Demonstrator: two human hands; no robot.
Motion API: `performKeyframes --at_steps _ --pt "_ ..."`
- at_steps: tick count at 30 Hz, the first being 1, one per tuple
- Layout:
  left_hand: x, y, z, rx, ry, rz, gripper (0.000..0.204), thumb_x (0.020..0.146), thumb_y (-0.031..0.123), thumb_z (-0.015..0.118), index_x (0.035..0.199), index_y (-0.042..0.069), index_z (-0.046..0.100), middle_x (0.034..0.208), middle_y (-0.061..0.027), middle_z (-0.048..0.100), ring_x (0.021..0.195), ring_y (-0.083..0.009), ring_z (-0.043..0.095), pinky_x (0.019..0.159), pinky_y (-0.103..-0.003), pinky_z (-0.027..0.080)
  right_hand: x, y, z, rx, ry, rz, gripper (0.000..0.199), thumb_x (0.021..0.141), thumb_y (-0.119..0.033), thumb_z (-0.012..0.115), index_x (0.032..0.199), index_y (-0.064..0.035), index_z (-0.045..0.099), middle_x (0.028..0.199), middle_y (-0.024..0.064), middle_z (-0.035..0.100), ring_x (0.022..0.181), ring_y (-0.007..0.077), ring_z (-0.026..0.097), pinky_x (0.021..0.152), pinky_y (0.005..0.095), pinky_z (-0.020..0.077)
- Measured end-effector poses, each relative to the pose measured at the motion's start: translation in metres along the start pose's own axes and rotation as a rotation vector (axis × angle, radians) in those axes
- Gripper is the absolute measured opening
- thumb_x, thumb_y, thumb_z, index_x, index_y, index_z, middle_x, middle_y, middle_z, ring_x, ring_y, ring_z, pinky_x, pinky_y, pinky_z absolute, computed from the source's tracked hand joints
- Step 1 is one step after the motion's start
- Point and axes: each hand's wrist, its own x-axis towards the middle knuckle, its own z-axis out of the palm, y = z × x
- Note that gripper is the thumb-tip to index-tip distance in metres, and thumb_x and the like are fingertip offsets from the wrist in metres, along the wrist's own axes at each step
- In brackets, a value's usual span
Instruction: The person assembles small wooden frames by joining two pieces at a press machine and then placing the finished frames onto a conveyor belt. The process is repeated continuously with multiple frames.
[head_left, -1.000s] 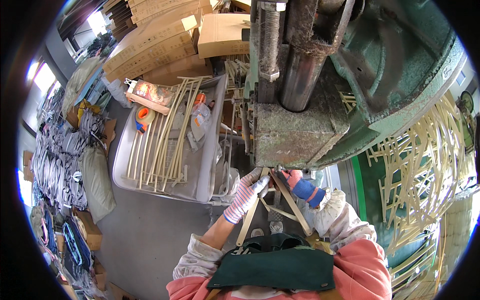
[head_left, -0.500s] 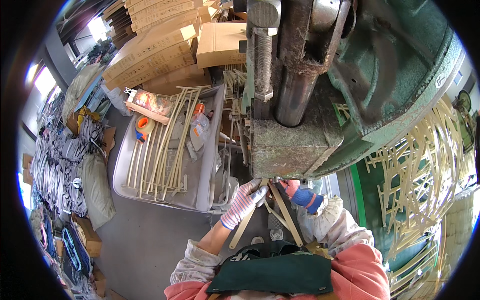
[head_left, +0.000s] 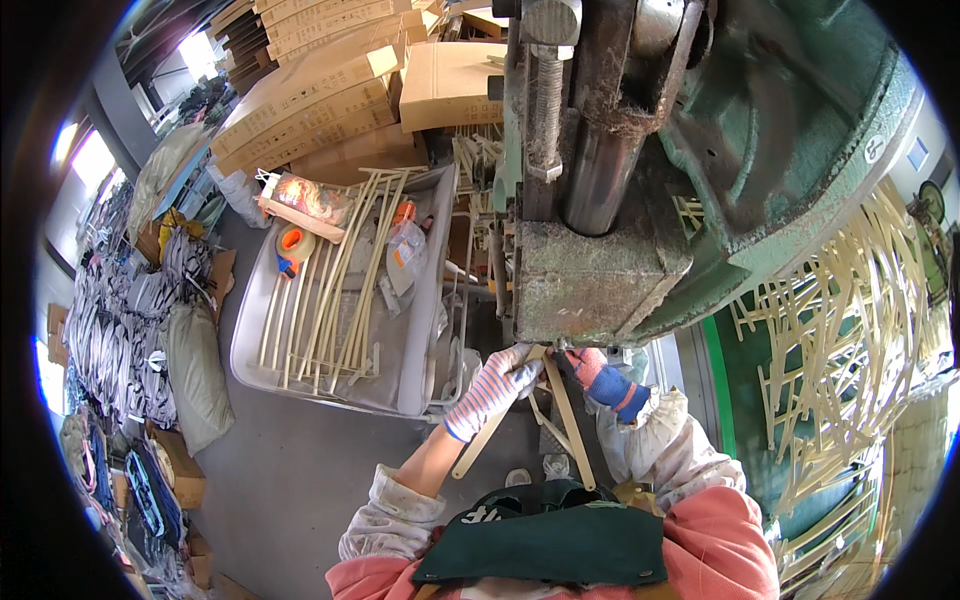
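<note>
Two flat cream strips meet in an upside-down V beneath the block of a green press [head_left: 605, 285]. My left hand [head_left: 492, 395], in a white glove with red and blue stripes, is closed round the upper part of the left strip [head_left: 480, 450]. In a pink and blue glove, my right hand [head_left: 610, 385] is at the top of the right strip [head_left: 568, 425], its fingers bent toward the joint. The press block partly hides those fingertips, so their exact grip cannot be made out. A thinner cream bar [head_left: 548, 427] runs between the two strips.
A grey bin [head_left: 408, 370] at left holds long cream rods, an orange tape roll [head_left: 295, 242] and plastic bags. Cardboard boxes [head_left: 310, 115] are stacked behind it. Many cream strips [head_left: 840, 310] are piled at right. The press's heavy block overhangs both hands.
The view has shifted slightly, with the press block sitting a little higher in the picture. Both hands remain at the strips' top, and the strips' lower ends have swung slightly left.
</note>
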Motion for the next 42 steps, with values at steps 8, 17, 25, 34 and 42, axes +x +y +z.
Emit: performKeyframes --at_steps 8,17,25,34,42 --pt "0.003 -0.012 0.000 0.035 0.001 -0.049 0.021 0.092 0.016 0.054 0.109 0.005 0.057 0.072 0.0050 0.055 0.057 -0.0013 0.040 0.050 -0.018 0.034 0.009 -0.001 -0.004 -0.486 -0.181 -0.304 0.022 0.090 -0.018 0.058 0.102 -0.0001 0.065 0.081 0.0028 0.066 0.078 0.0083 0.055 0.071 0.0272 0.0458" --pt "-0.019 -0.046 -0.001 0.481 0.125 0.336 0.062 0.090 0.018 0.058 0.139 -0.002 0.026 0.098 -0.0104 0.058 0.087 -0.0162 0.055 0.079 -0.028 0.043 -0.069 -0.069 0.007 -0.502 -0.023 -0.107 0.076 0.069 -0.014 0.073 0.134 -0.0034 0.035 0.116 0.0224 0.053 0.106 0.0352 0.055 0.087 0.0369 0.0456" --pt "-0.079 -0.054 -0.009 0.128 0.018 -0.080 0.022 0.093 0.020 0.054 0.094 0.000 0.062 0.063 -0.0017 0.059 0.055 -0.0077 0.053 0.051 -0.024 0.044 -0.116 -0.080 -0.016 0.044 -0.122 0.157 0.035 0.083 -0.005 0.057 0.117 -0.0001 0.055 0.076 0.0044 0.064 0.063 0.0092 0.055 0.058 0.0237 0.0451" --pt "-0.078 -0.021 -0.045 -0.145 -0.015 -0.240 0.020 0.091 0.021 0.057 0.090 0.002 0.063 0.061 0.0023 0.051 0.049 -0.0058 0.045 0.044 -0.020 0.037 -0.099 -0.099 -0.057 0.134 -0.264 0.253 0.038 0.088 -0.013 0.061 0.123 0.0005 0.054 0.073 0.0010 0.061 0.051 0.0023 0.041 0.046 0.0191 0.0344" --pt "-0.079 -0.017 -0.051 -0.126 -0.104 -0.265 0.023 0.093 0.024 0.054 0.089 0.004 0.065 0.060 0.0030 0.054 0.049 -0.0049 0.046 0.046 -0.020 0.038 -0.098 -0.102 -0.060 0.245 -0.231 0.269 0.035 0.090 -0.018 0.059 0.118 0.0034 0.056 0.072 0.0063 0.060 0.049 0.0049 0.046 0.045 0.0199 0.0355"
